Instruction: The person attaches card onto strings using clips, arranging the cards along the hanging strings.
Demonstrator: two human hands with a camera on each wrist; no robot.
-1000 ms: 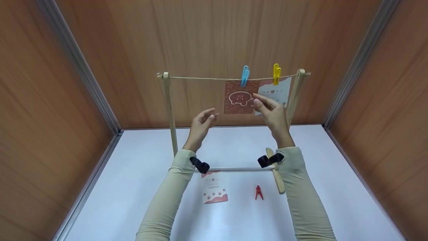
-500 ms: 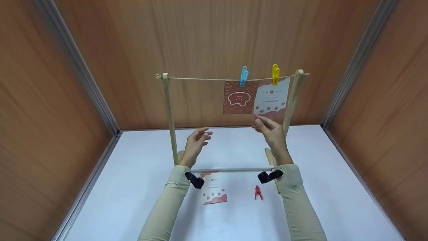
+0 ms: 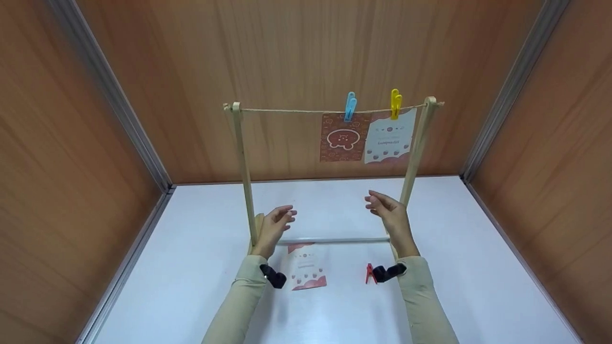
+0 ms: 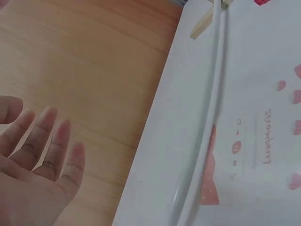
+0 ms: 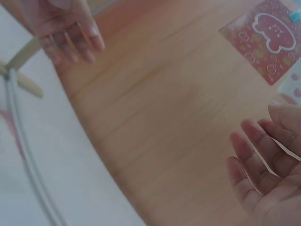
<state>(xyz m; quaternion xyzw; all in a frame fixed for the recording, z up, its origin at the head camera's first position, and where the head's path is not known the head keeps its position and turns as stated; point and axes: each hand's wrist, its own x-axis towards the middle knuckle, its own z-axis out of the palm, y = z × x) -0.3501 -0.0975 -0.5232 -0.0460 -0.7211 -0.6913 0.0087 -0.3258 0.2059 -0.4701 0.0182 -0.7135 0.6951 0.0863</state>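
My left hand [image 3: 275, 227] hangs in the air beside the left post of a wooden frame, fingers relaxed and holding nothing. Inside the right post, my right hand [image 3: 392, 217] is likewise bare, its fingers loosely bent. A red bear card [image 3: 343, 138] hangs from the string [image 3: 282, 111] under a blue clothespin [image 3: 350, 106]. To its right, a yellow clothespin [image 3: 396, 104] holds a white-and-pink strawberry card [image 3: 389, 136]. Another strawberry card [image 3: 307, 267] lies on the white table, and a red clothespin [image 3: 369, 273] is partly covered by the right wrist camera.
The frame's left post [image 3: 244, 167] and right post [image 3: 417, 153] carry the string. A pale crossbar [image 3: 334, 240] joins them low down, just behind the lying card. Wood-grain panels [image 3: 296, 48] enclose the white table [image 3: 191, 267] at the back and sides.
Both hands have come down and back from the hanging cards towards the table. The right hand has left the cards, uncovering the strawberry card. The clothespins stay on the string.
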